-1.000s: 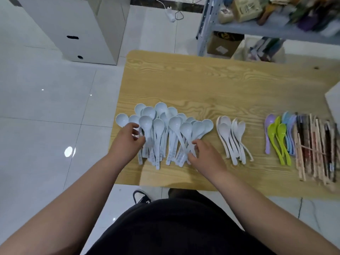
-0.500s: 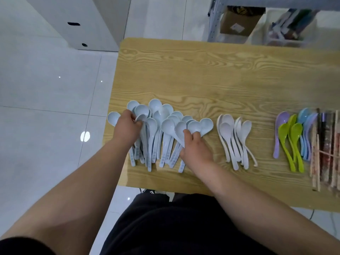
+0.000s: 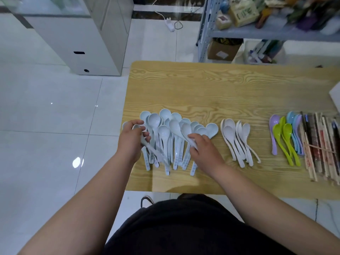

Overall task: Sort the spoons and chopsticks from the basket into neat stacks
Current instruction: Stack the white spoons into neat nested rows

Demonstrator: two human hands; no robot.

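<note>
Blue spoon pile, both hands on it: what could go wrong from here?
1. The left hand grips a spoon at the table edge; the end spoon beside it could be knocked to the floor.
2. The blue pile overlaps loosely; lifting the second spoon in the right hand could drag neighbours toward the white spoons.

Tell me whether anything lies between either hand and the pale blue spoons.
Nothing visible does. The left hand grips one spoon at the left edge of the pale blue spoons, and the right hand pinches another's handle at their right side. The white spoons lie apart, farther right.
</note>
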